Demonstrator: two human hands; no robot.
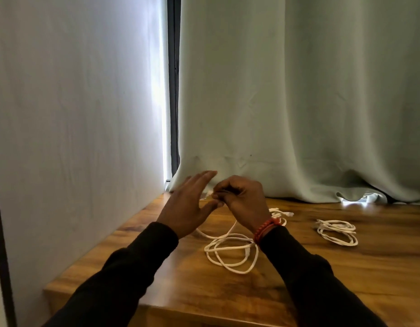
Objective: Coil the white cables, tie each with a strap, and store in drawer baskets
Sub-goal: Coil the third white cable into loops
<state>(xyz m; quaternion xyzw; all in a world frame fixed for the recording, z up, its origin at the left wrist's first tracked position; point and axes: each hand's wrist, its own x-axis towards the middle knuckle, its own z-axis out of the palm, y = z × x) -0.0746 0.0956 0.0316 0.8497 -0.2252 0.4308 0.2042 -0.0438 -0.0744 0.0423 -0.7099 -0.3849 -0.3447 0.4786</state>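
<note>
A loose white cable lies in untidy loops on the wooden table, under and in front of my hands. One strand of it rises to my right hand, whose fingers are pinched shut on the cable's end, held above the table. Just left of it is my left hand, its fingers spread and straight, its thumb touching the right hand's fingertips. A second white cable lies as a rough coil on the table to the right, untouched. No strap or drawer basket is in view.
A pale green curtain hangs behind the table and bunches on its back edge. A white wall closes the left side. The table's front-left corner is near my left sleeve. A red bracelet circles my right wrist.
</note>
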